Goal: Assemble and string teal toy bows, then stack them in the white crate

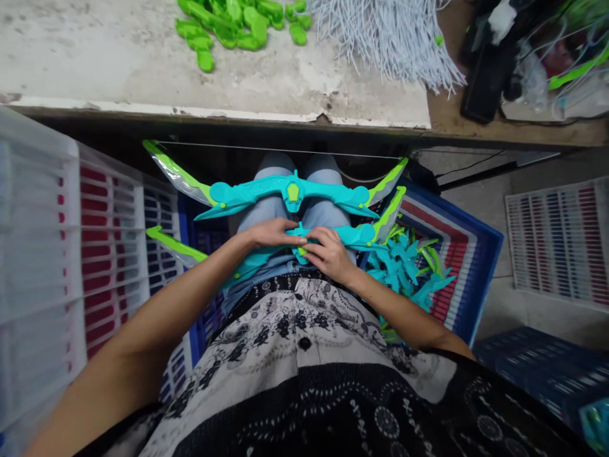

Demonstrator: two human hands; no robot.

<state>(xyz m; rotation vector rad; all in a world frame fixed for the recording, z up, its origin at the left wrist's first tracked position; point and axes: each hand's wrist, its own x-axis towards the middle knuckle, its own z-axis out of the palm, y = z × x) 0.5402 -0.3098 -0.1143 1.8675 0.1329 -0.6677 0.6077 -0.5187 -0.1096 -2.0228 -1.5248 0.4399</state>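
Note:
Across my thighs lie two turquoise toy bows with lime green tips. The nearer toy bow (356, 236) rests close to my waist, both hands at its middle. My left hand (276, 233) grips it from the left, fingers closed over the centre. From the right, my right hand (328, 252) pinches at the same spot, by the small green centre piece (301, 254). Both hands partly cover that middle. Farther out, over my knees, the other toy bow (257, 188) lies untouched, a thin white string (285, 148) stretched between its tips.
On the worn table (118, 63) ahead lie green plastic parts (228, 22) and a bundle of white strings (385, 38). A crate (476, 254) with turquoise and green pieces (399, 260) stands at my right. Stacked crates (42, 241) rise at my left.

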